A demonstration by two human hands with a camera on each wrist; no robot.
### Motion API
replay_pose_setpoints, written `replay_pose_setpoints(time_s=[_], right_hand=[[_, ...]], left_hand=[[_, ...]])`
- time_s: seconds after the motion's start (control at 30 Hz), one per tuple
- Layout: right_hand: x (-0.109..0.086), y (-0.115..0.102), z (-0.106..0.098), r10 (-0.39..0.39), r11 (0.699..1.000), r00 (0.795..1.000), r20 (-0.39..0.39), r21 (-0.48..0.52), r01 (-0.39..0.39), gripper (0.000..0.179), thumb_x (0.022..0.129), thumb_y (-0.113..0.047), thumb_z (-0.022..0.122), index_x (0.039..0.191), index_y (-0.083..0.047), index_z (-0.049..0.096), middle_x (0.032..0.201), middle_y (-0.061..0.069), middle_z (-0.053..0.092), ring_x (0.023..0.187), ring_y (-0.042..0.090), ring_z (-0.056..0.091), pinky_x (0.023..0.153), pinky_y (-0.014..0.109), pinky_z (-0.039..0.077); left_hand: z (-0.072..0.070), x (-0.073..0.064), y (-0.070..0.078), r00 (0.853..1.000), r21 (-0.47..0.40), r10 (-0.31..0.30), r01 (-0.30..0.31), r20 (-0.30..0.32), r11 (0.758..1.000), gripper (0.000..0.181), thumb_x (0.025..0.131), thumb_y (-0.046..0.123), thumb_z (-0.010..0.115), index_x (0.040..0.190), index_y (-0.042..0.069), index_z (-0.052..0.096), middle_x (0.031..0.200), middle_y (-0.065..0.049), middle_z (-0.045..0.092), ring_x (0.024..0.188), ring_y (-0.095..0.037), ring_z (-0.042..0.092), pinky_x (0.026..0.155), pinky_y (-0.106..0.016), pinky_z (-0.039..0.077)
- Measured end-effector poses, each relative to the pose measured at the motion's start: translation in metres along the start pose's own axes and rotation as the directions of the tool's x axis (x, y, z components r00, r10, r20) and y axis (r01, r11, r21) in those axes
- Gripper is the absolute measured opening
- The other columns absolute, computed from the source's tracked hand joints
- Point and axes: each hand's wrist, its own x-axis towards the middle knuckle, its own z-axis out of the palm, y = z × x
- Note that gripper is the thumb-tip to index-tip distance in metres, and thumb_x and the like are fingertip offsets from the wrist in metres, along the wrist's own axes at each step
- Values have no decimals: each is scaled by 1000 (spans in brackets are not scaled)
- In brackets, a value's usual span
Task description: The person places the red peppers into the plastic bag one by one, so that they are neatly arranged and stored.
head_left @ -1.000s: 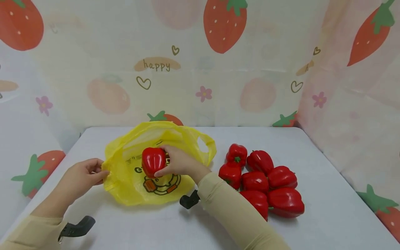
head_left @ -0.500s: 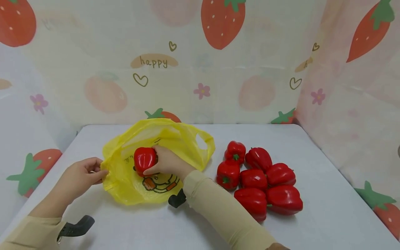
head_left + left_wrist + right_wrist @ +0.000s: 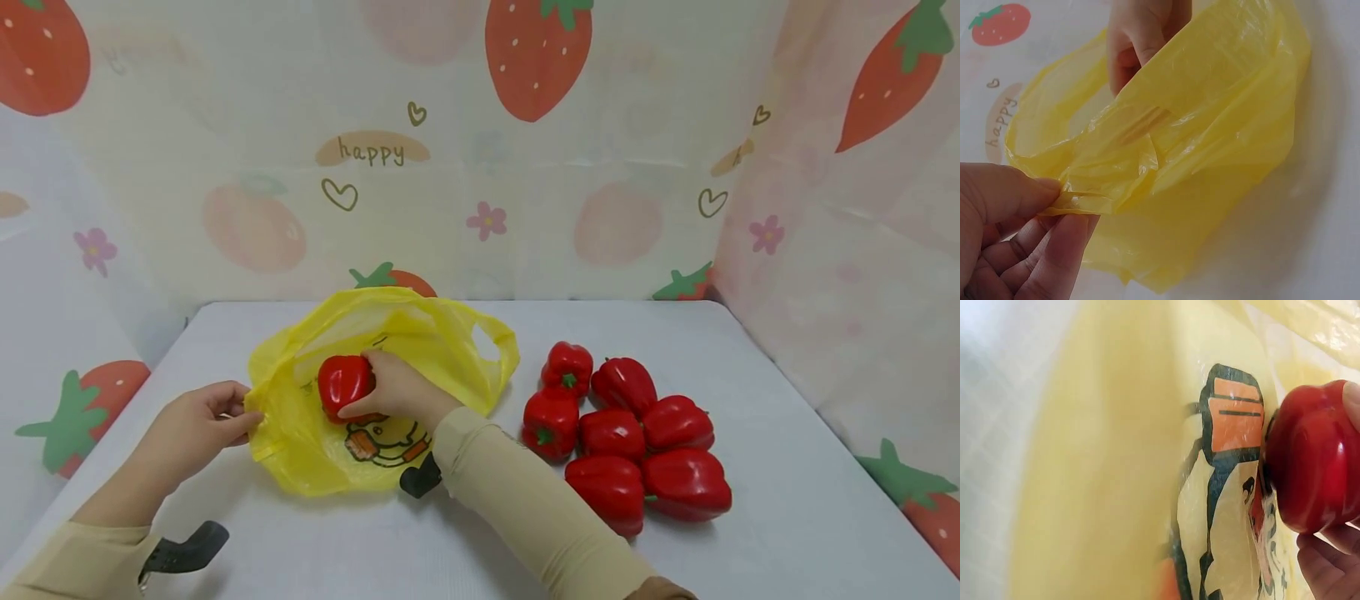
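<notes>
A yellow plastic bag [image 3: 457, 350] with a printed cartoon lies on the white table, its mouth spread wide. My left hand [image 3: 201, 421] pinches the left edge of that mouth between thumb and fingers; the left wrist view shows the film bunched at the thumb tip [image 3: 1050, 185]. Inside the bag mouth, my right hand [image 3: 401, 390] grips a red bell pepper [image 3: 343, 387]. In the right wrist view the pepper [image 3: 1313, 456] sits right against the printed film, with fingertips [image 3: 1321, 565] below it and the thumb above.
To the right of the bag, several more red bell peppers [image 3: 611, 433] are clustered on the table [image 3: 780, 467]. A strawberry-print cloth [image 3: 525, 192] hangs behind and along both sides. Black wrist-camera mounts [image 3: 183, 550] stick out under the sleeves.
My right hand has carried the pepper leftward and deeper into the bag, slowing over the last half second. The left hand has kept its pinch on the bag's edge.
</notes>
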Motion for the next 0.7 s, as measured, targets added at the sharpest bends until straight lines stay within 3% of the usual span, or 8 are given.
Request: replay_pose_setpoints(time_s=[0.2, 0.5, 0.7], right_hand=[[2, 3, 3, 7, 1000, 1000, 13, -12, -7, 89, 65, -44, 79, 137, -16, 35, 125, -6, 48, 107, 11, 47, 87, 25, 47], [2, 2, 2, 17, 1000, 999, 38, -6, -17, 91, 66, -37, 80, 140, -16, 32, 133, -4, 44, 115, 13, 44, 95, 29, 43], [4, 3, -3, 16, 1000, 999, 46, -1, -16, 90, 67, -39, 79, 141, -19, 32, 135, -4, 43, 118, 13, 43, 97, 30, 41]], left_hand=[[2, 0, -2, 1000, -9, -17, 17, 11, 1000, 39, 86, 35, 62, 111, 5, 54, 89, -8, 56, 82, -21, 62, 75, -36, 55], [1, 2, -4, 1000, 3, 7, -7, -5, 1000, 38, 86, 35, 62, 110, 5, 55, 88, -8, 55, 82, -21, 62, 73, -35, 55], [1, 3, -4, 1000, 3, -17, 17, 3, 1000, 40, 87, 35, 61, 111, 5, 54, 88, -8, 56, 83, -21, 62, 75, -36, 54]])
